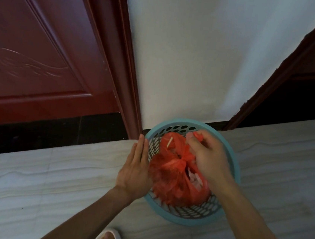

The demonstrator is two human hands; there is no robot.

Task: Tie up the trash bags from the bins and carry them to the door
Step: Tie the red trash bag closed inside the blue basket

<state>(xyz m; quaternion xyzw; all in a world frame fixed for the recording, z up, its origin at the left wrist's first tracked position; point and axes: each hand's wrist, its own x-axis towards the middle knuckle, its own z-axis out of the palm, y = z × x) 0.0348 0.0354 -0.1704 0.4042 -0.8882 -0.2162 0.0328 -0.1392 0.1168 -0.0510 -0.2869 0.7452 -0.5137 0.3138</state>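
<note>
Right hand [208,156] tight on red bag [173,181]

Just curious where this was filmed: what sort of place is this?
Most likely a home, in a hallway or room corner: a dark red panelled door beside a white wall, pale floor tiles, and a small teal bin holding a red trash bag.
</note>
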